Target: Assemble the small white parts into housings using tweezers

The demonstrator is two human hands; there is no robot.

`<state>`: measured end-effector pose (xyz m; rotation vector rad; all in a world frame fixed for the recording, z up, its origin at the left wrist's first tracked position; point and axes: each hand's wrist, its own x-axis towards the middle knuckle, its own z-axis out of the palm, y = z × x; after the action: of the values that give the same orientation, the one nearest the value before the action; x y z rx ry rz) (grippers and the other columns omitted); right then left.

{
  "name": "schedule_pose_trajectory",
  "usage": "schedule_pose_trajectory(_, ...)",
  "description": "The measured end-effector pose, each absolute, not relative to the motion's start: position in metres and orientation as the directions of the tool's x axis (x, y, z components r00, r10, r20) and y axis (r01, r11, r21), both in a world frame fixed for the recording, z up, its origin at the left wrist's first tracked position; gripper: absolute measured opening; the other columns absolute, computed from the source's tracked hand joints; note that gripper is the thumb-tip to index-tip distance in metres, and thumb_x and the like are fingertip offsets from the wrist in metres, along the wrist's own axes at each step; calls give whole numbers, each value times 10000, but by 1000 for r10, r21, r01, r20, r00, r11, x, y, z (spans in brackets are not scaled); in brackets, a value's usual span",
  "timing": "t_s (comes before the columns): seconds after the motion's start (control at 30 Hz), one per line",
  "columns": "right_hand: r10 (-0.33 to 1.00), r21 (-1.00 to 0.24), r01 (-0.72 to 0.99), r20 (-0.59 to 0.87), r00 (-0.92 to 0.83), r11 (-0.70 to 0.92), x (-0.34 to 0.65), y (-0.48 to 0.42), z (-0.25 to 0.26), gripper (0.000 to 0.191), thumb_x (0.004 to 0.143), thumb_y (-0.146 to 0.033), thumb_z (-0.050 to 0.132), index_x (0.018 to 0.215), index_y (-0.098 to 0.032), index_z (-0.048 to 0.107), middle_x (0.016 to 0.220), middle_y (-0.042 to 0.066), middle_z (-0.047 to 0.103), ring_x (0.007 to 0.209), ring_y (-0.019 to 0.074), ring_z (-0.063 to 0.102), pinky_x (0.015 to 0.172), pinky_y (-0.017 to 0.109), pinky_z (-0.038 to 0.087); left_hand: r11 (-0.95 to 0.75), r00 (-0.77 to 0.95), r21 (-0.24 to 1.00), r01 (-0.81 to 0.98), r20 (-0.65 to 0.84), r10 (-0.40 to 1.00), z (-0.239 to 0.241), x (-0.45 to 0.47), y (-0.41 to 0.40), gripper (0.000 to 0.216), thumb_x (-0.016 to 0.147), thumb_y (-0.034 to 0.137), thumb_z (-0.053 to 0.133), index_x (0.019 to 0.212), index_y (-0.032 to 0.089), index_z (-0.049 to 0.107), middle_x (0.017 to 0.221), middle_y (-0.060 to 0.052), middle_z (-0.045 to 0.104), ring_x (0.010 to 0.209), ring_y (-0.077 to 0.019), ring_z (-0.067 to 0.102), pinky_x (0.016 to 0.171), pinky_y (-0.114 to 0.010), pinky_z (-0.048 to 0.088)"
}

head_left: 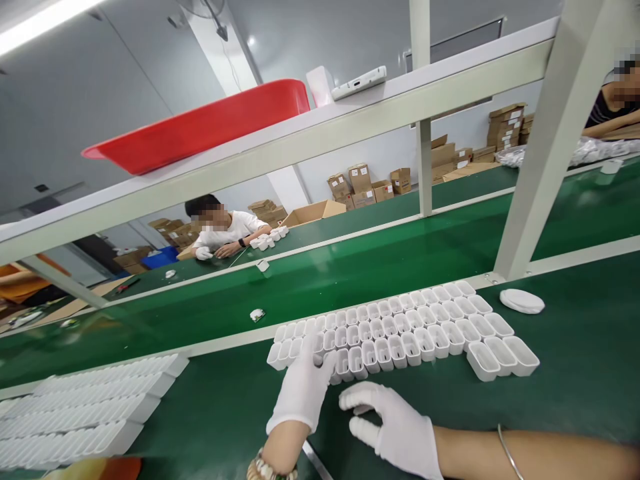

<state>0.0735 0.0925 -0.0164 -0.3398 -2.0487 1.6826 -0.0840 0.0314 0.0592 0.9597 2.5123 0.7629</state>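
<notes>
A block of several small white plastic shells (405, 330) lies in tight rows on the green table (575, 373). My left hand (303, 387), in a white glove, rests with its fingers stretched over the block's near left corner. My right hand (393, 430), also gloved, lies flat on the table just in front of the block, fingers spread and pointing left, holding nothing. A bracelet shows on each wrist.
Stacked white trays (85, 407) sit at the near left. A white round lid (521, 301) lies right of the block. A green conveyor belt (350, 267) carries loose white parts behind. A red bin (200, 127) sits on the overhead shelf. Other people work across the belt.
</notes>
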Motion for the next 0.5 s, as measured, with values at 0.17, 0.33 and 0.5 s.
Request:
schedule_pose_trajectory(0.17,518,-994,4,55,-853,110,70,93,-24,401,814,-234,548,1201,-144,602,1369,133,504,1101,227,591,1014,422,480,543,-670,666,512,-86,737,48,-103,8,372,866,484,451,1129,226,498,842,-31,665,794,-213,646,795,-347,500)
schedule_pose_trajectory(0.33,532,-987,-20,103,-841,160,70,95,-24,391,799,-220,543,1180,-155,597,1353,126,505,1064,218,586,994,424,488,461,-604,748,478,-101,790,25,-118,-10,412,781,549,526,1003,203,550,920,-66,667,898,-229,646,847,-352,518)
schedule_pose_trajectory(0.5,535,-978,0,116,-837,211,70,96,-33,343,822,-298,572,1152,-213,606,1355,114,510,1077,222,594,978,401,493,333,-419,757,563,-86,904,8,-117,-6,271,839,353,521,1072,236,593,1075,-42,653,988,-197,620,937,-347,476)
